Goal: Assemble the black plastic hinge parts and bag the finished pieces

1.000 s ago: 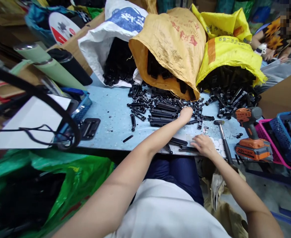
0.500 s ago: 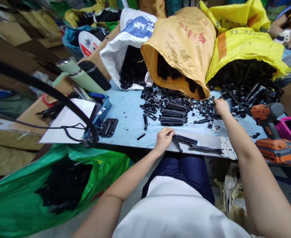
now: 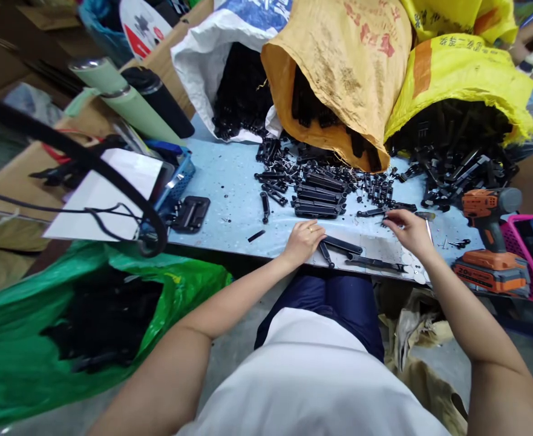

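Observation:
My left hand (image 3: 303,241) is closed at the near edge of the table, its fingers on the end of a hinged black plastic arm (image 3: 344,244). A shorter black leg (image 3: 326,254) angles down from that same end. My right hand (image 3: 409,229) hovers over the bench with thumb and fingertips pinched together; whatever is between them is too small to make out. By its knuckles shows a thin tool with a brownish end (image 3: 425,215). Another long black arm with a forked end (image 3: 377,263) lies just right of the hinged one. Behind it rests a stack of black arms (image 3: 319,203).
Loose small black parts (image 3: 377,188) spread before the white sack (image 3: 198,66), orange sack (image 3: 348,79) and yellow sack (image 3: 466,72). An orange cordless drill (image 3: 490,242) stands at right beside a pink basket (image 3: 529,266). A green bag (image 3: 189,290) hangs below left; a black cable arm (image 3: 98,163) crosses above.
My right hand has come back from the small-parts pile toward the near edge, and the brownish-ended tool now shows beside it. My left hand stays at the hinged arm. The view has shifted slightly.

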Tool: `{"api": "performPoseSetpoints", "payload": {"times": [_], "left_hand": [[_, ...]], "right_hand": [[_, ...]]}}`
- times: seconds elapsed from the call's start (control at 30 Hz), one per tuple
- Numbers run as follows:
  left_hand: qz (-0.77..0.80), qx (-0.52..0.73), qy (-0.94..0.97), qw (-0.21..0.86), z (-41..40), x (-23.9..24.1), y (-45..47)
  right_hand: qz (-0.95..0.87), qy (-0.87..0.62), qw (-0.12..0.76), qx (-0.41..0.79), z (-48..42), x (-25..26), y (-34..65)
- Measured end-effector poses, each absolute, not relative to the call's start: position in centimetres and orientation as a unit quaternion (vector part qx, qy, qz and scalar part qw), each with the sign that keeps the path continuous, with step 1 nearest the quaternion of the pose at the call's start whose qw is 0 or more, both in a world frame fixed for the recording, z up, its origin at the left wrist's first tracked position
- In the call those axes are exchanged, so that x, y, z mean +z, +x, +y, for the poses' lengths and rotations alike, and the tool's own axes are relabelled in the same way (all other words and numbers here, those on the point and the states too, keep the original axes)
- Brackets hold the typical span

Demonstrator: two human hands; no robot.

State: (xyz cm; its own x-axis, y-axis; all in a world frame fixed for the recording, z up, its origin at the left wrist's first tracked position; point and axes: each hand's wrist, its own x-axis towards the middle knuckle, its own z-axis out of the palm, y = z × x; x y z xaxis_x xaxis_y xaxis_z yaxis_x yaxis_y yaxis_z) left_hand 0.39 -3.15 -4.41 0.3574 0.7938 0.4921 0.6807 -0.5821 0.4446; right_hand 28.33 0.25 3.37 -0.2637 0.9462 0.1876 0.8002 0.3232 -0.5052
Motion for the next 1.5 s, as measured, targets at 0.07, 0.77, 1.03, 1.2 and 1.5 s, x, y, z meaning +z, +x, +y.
{"api": "performPoseSetpoints", "payload": {"times": [0.07,0.77,1.03,1.2,1.5], "left_hand": [[0.426,0.332,0.840,0.060,-3.0,-5.2,0.2],[0.347,0.258,0.900,0.056,-3.2,-4.9,0.7],[0.279,0.094,0.953,0.071,-2.0,-2.6,4.4],[0.343,0.123,0.925,0.108,-2.8,-0.4,4.1],[0.210,0.460,0.797,0.329,-12.0,4.5,4.2]], "right_hand": [[-0.785,-0.542,0.228,0.196,-1.6,3.1,27.2],[-0.900,-0.394,0.152,0.110,-5.3,-0.4,25.4],[-0.868,-0.493,0.026,-0.058,-6.4,-1.8,28.5],[-0.923,-0.380,0.061,-0.018,-5.7,1.9,28.3],[-0.896,-0.154,0.272,0.317,-11.2,3.8,22.4]]}}
